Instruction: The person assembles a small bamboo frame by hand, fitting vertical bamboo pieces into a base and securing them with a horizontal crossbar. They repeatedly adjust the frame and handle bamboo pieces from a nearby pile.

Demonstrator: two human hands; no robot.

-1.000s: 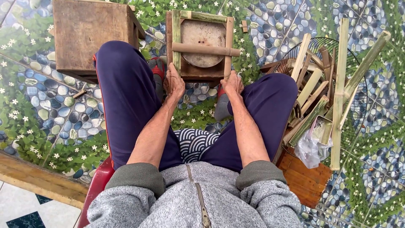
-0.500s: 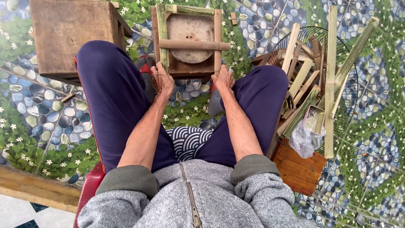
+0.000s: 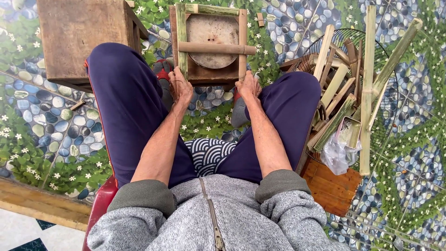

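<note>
At 12 o'clock, a bamboo frame [image 3: 211, 44] of 4 joined poles lies on a wooden stool [image 3: 204, 76]. Left hand [image 3: 180, 88] and right hand [image 3: 248, 86] grip its near ends; spare bamboo pieces [image 3: 344, 93] wait at 3 o'clock, unused.

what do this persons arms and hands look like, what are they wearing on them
Both arms wear a grey knitted zip-up top over an olive-grey layer, whose cuffs are pushed up past the elbows, leaving the forearms bare. The left hand and right hand are bare too: no gloves, and no rings, watch or bands that show. The forearms look lean and sinewy.
</note>
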